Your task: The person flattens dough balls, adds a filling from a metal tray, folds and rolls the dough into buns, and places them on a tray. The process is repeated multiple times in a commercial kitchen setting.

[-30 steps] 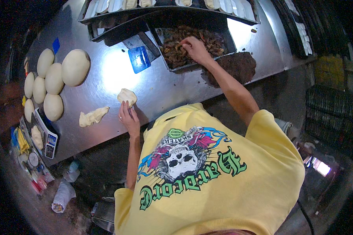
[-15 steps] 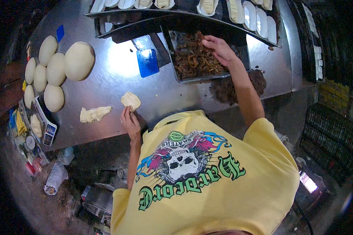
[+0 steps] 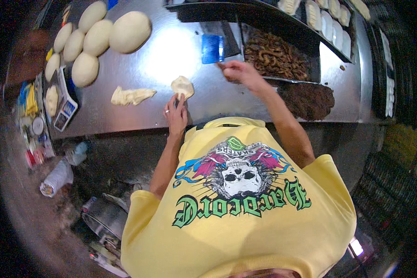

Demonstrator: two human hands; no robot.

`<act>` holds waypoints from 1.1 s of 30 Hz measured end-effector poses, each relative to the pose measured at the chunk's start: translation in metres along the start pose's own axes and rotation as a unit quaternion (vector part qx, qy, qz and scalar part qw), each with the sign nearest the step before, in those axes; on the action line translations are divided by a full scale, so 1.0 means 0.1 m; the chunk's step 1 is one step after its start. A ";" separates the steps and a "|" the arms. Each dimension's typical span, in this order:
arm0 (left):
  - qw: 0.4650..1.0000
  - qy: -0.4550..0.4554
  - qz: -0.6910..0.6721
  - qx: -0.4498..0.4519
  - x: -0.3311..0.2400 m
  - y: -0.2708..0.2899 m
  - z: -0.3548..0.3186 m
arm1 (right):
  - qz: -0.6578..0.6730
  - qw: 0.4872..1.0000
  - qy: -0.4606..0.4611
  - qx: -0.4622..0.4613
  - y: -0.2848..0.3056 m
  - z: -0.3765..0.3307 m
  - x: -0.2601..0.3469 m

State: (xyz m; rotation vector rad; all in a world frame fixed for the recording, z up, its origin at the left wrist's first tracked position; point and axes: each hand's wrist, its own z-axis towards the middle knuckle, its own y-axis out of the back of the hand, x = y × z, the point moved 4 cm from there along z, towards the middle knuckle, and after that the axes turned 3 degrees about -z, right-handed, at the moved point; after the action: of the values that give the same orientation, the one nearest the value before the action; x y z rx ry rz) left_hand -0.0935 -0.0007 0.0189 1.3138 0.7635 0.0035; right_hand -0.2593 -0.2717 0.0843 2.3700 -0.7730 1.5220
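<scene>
A small flattened piece of dough (image 3: 182,86) lies on the metal table near its front edge. My left hand (image 3: 175,115) grips its near edge, fingertips together on it. My right hand (image 3: 242,74) is closed on a piece of brown filling (image 3: 220,66), held above the table between the dough and the tray. Dark brown strips of the same filling fill a metal tray (image 3: 318,65) on the right. To the left of the dough piece lies a long, torn strip of dough (image 3: 132,96).
Several large dough balls (image 3: 97,38) stand at the far left, beside a digital scale (image 3: 66,111) bearing a dough lump. A blue scraper (image 3: 211,49) lies by the filling tray. A dark crumbly pile (image 3: 309,100) sits before it. Behind is a baking tray (image 3: 204,5) with paper-lined pieces.
My right hand has come out of the filling tray and moved left toward the dough, carrying brown filling. My left hand stays at the dough piece. The whole view has shifted.
</scene>
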 end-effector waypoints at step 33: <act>0.987 -0.043 -0.156 -0.013 0.27 0.11 0.45 | -0.254 0.923 0.135 -0.255 -0.44 -0.27 -0.79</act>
State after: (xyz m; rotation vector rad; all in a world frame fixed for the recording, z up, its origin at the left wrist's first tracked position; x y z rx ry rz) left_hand -0.0462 -0.0247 0.0177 1.1511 0.8856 -0.2919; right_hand -0.2823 -0.1983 0.0303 1.7455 -0.3805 1.2028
